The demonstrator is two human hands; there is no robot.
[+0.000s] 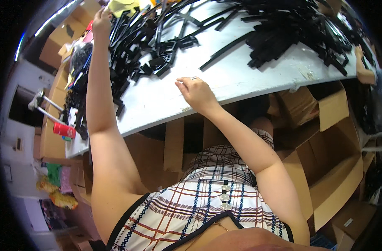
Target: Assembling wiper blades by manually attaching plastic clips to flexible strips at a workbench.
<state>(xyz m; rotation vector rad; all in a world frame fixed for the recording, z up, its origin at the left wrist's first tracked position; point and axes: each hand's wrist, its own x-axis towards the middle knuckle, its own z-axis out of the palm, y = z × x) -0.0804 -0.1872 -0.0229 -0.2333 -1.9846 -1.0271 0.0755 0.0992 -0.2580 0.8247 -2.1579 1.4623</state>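
My left hand (101, 23) reaches to the far left of the white table (149, 98), beside a yellow item (123, 5). Its fingers are bent and drawn together; whatever they may hold is too small to make out. Below it and to its right lies a loose heap of short black plastic pieces (157, 62) mixed with long thin strips. Over the table's near edge hovers my right hand (198, 95), empty, a ring on one finger, thumb and forefinger slightly apart. A single black strip (224, 51) lies ahead of it, pointing toward a dense pile.
The dense pile of black strips (278, 42) covers the table's far right. Open cardboard boxes (331, 154) stand under and beside the near edge. A red can (64, 130) sits near the left corner. At the right edge another person's arm (363, 69) reaches in.
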